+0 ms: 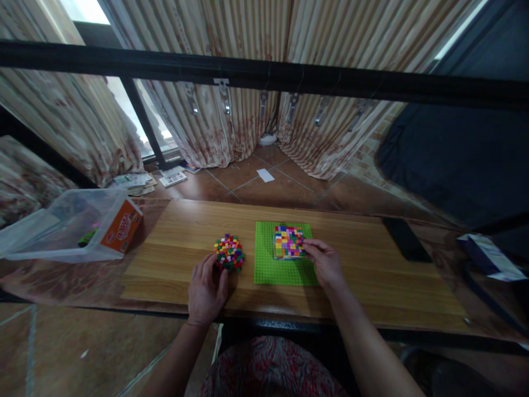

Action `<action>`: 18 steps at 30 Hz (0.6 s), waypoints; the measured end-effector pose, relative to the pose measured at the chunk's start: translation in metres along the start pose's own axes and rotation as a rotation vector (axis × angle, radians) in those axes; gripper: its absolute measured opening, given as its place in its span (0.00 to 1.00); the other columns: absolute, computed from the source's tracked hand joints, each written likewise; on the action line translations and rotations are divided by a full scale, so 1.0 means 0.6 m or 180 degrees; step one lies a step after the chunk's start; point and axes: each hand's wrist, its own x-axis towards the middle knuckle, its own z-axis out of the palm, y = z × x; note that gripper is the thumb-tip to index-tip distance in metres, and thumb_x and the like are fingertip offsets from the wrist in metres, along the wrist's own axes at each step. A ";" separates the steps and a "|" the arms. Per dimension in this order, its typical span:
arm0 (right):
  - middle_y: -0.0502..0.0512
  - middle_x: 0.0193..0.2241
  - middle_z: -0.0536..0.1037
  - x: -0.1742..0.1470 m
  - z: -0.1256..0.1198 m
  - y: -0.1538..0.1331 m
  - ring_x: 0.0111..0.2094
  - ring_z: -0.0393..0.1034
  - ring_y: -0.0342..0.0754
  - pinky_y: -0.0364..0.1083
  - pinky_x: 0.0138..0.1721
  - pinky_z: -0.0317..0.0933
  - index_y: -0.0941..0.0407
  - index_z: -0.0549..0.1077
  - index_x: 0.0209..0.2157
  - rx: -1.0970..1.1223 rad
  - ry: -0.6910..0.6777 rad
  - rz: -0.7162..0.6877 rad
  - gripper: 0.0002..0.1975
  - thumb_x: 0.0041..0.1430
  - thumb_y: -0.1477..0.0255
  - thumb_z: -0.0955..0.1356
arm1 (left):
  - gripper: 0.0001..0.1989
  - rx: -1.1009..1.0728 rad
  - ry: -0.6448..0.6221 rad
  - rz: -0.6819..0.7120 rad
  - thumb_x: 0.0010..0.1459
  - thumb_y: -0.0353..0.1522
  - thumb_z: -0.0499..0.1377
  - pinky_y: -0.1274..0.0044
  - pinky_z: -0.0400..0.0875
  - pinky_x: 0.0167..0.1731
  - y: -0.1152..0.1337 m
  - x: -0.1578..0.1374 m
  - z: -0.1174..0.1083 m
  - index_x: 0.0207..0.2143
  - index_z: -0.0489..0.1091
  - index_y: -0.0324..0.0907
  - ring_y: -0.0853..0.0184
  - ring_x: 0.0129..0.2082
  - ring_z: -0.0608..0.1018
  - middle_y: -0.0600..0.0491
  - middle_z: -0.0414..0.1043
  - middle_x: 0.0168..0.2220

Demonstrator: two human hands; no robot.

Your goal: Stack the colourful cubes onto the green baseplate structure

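Fingers of right hand point(326, 263) at brick block point(289, 242) rt edge.

Open wood on both flanks, clutter only between my hands.

Ahead of my left hand point(206, 289) the loose brick pile point(229, 253) blocks the way; right of it the green baseplate point(281, 270) and brick block point(288, 242) sit against my right hand point(326, 263). Further right I see bare tabletop point(372, 264) up to a black slab point(405, 238); far left, a plastic bin point(61, 226).
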 end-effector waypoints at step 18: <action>0.47 0.23 0.77 -0.009 0.012 0.012 0.23 0.66 0.39 0.38 0.22 0.58 0.54 0.79 0.25 0.0614 0.0153 0.0132 0.11 0.35 0.67 0.78 | 0.20 -0.0022 0.0020 0.0080 0.62 0.38 0.55 0.65 0.70 0.50 -0.006 0.001 0.003 0.54 0.63 0.39 0.57 0.50 0.73 0.43 0.71 0.49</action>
